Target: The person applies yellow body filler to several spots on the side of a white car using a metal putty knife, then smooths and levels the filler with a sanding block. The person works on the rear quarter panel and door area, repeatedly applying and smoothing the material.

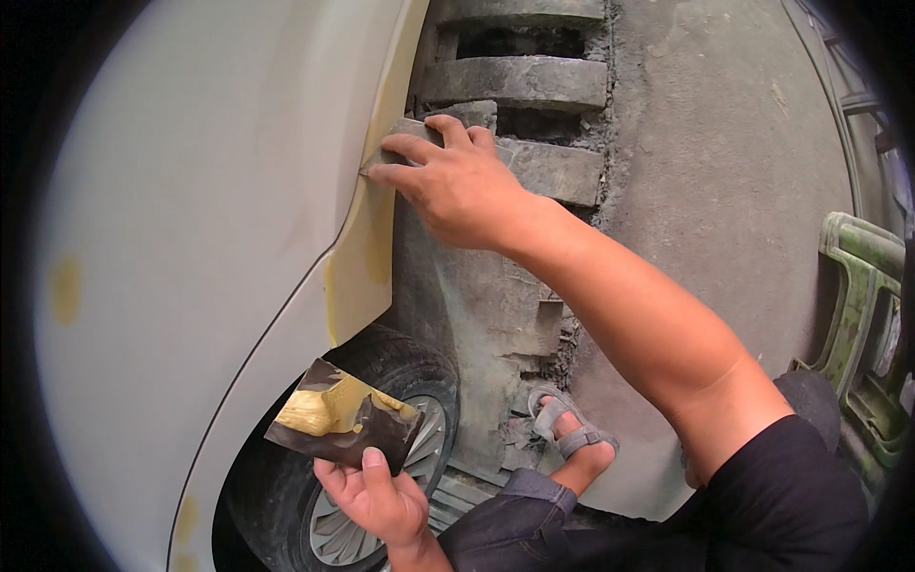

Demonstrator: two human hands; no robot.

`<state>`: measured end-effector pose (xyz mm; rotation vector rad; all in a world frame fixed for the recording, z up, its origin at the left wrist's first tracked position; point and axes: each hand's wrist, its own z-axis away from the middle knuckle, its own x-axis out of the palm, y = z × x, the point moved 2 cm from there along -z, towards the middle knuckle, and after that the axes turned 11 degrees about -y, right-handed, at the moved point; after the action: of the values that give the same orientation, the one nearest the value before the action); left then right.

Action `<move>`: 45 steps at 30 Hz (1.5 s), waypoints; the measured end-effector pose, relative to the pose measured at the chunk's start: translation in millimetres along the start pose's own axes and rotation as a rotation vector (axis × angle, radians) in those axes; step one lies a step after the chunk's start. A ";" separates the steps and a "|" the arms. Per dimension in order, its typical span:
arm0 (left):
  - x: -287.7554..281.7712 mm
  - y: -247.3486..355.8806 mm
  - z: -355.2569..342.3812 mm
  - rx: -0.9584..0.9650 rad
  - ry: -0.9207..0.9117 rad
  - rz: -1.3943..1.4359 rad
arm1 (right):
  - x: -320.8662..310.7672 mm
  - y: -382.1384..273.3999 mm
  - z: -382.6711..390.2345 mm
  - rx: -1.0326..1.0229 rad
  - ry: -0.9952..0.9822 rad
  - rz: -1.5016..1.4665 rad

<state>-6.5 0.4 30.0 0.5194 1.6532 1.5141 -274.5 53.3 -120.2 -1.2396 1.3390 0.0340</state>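
My left hand (376,500) holds a dark flat square plate (381,434) by its near edge, thumb on top. A thick lump of yellow body filler (310,412) sits on the plate and smears across it. My right hand (457,176) grips a thin grey putty spreader (408,129), partly hidden behind the fingers. Its edge rests against the lower sill of a white car body (219,143), where a yellow filler strip (362,248) runs along the edge. The plate is in front of the car's wheel (419,400).
Below the sill lies a drain with broken concrete slats (515,81). Grey concrete floor (715,124) stretches to the right, with a worn green plastic stool-like object (848,286) at the far right. My sandalled foot (577,434) stands beside the drain.
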 end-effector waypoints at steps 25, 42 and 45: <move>6.3 1.0 -2.9 -0.043 0.001 0.010 | -7.2 -7.4 -3.1 0.061 -0.049 -0.012; 5.2 -1.3 -4.5 -0.049 -0.028 0.066 | -10.5 -10.5 6.3 0.054 -0.132 -0.098; 6.8 0.0 -5.2 -0.048 -0.026 0.060 | -15.6 -0.5 -3.5 0.102 -0.044 -0.082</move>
<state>-14.5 2.3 27.8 0.5647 1.5903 1.5801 -281.7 60.2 -107.7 -1.1996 1.2356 -0.0640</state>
